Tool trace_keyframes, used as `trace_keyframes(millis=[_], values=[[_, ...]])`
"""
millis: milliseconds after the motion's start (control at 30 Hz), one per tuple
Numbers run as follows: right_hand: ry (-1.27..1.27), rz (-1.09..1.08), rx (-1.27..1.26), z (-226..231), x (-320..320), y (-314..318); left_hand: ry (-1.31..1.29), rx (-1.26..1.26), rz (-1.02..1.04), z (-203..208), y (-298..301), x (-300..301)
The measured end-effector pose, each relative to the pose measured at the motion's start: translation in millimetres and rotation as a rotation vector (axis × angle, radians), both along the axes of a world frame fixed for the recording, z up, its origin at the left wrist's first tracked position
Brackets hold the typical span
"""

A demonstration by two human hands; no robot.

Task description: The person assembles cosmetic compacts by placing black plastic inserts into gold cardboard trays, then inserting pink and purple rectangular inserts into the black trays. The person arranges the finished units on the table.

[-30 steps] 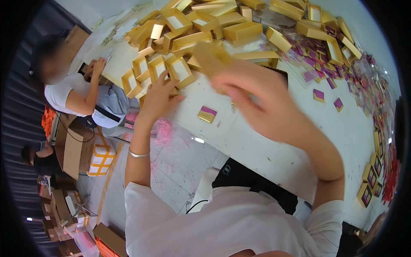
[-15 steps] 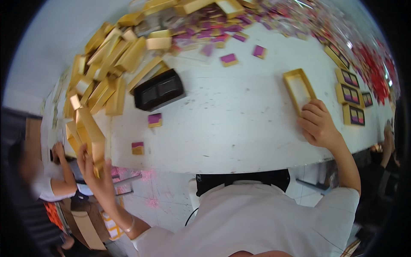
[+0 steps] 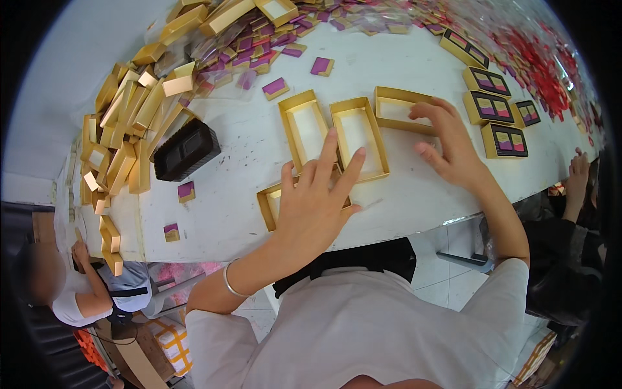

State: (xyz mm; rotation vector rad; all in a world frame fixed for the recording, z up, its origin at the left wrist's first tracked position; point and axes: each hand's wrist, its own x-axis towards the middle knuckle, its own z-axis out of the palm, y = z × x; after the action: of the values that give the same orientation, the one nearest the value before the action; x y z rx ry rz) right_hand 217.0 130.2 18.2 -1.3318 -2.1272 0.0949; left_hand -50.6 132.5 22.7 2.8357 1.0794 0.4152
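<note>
My left hand [image 3: 314, 201] has its fingers spread over a shallow gold box [image 3: 264, 209] near the table's front edge, covering much of it. Its fingertips reach toward two more open gold boxes, a left one [image 3: 303, 123] and a right one [image 3: 355, 126], lying side by side with pale bottoms showing. My right hand [image 3: 450, 142], fingers apart and curved, is over the right end of another gold box [image 3: 392, 111]. Whether its fingertips touch the rim I cannot tell. Neither hand grips anything.
Gold boxes [image 3: 133, 104] are heaped at the left beside a black tray stack [image 3: 186, 150]. Small purple-and-gold packets [image 3: 275, 88] spread along the back. Filled boxes [image 3: 487, 107] stand at the right before red wrappers [image 3: 551, 94]. Co-workers sit at both sides.
My left hand has come from the left heap to the middle, where several gold boxes now lie. My right hand has let go of its box and opened. The view has shifted.
</note>
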Motion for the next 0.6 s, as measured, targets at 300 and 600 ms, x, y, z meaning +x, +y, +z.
trace_keyframes(millis=[300,600], values=[[-0.229,-0.134,-0.426,9.8,-44.9,41.1,0.021,-0.008,-0.025,3.5,10.2,-42.9],[-0.222,-0.033,-0.231,-2.4,-10.8,110.5,0.034,-0.161,-0.324,12.2,21.2,-60.4]])
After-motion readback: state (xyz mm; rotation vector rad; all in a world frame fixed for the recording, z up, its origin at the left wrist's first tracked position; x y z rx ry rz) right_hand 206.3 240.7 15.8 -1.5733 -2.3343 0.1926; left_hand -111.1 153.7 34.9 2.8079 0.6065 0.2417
